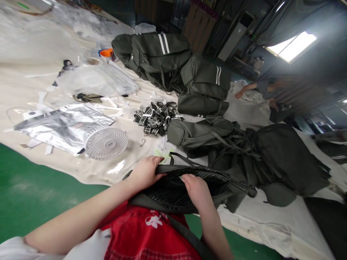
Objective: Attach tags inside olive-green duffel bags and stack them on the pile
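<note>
A dark olive-green backpack is held against my front, its mouth gaping toward me. Inside shows a black lining with rows of small pale print. My left hand grips the left part of its far rim, thumb on the inner side and fingers over the outside. My right hand reaches into the opening with its fingers bent together; a small pale tip shows at them, and whatever they pinch is too small to make out. A thin strap loops up behind the rim.
More dark backpacks lie along the table, some with white stripes. Left of them are a bundle of printed straps, a white round fan, a silver bag, clear plastic bags. Another person works at far right.
</note>
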A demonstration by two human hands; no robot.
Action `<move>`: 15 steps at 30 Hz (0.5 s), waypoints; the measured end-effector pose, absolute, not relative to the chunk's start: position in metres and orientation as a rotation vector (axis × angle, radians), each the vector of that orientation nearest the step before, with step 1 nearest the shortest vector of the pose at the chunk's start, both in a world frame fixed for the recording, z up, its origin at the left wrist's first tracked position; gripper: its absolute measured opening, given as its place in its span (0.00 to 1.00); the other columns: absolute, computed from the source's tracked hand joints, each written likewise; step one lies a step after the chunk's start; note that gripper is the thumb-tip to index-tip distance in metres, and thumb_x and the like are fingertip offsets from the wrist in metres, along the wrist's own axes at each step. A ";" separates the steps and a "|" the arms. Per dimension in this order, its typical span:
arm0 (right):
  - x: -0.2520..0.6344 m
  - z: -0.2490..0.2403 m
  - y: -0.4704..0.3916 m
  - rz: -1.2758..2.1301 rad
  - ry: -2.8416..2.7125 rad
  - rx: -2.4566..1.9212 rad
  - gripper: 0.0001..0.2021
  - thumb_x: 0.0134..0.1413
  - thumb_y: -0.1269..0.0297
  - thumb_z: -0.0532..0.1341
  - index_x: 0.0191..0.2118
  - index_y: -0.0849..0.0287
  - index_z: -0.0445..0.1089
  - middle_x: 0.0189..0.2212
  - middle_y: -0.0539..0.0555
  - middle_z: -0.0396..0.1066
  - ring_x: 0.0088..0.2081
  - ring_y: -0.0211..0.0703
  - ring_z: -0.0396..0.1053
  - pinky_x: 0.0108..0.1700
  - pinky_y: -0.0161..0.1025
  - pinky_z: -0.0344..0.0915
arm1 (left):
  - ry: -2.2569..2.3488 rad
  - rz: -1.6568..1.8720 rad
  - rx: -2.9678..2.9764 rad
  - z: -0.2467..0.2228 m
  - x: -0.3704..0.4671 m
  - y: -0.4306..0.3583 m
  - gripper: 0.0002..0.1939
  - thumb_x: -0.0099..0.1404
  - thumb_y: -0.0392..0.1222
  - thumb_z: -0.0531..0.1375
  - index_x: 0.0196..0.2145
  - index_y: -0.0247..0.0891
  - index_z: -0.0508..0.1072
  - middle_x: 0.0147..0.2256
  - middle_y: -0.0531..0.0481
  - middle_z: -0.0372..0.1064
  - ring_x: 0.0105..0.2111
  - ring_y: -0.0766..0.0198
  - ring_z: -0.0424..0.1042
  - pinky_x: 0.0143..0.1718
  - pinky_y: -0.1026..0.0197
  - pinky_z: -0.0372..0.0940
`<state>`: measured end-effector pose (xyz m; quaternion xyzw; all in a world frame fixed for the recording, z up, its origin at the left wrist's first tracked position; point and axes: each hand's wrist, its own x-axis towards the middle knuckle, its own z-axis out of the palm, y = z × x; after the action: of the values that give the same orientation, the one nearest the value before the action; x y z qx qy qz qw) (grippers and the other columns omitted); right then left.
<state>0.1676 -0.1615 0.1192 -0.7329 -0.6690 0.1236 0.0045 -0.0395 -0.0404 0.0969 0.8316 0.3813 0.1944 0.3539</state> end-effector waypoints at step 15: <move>0.160 0.113 -0.166 0.483 -2.064 -2.367 0.07 0.63 0.65 0.57 0.42 0.52 0.72 0.38 0.50 0.77 0.38 0.42 0.74 0.39 0.35 0.61 | 1.089 0.287 2.207 0.079 -0.043 -0.031 0.09 0.60 0.44 0.59 0.38 0.43 0.75 0.32 0.49 0.76 0.33 0.57 0.73 0.33 0.62 0.58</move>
<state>0.1598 -0.1663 0.1135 -0.7449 -0.6493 0.1521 -0.0180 -0.0428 -0.0308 0.0790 0.8420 0.4157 0.1096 0.3259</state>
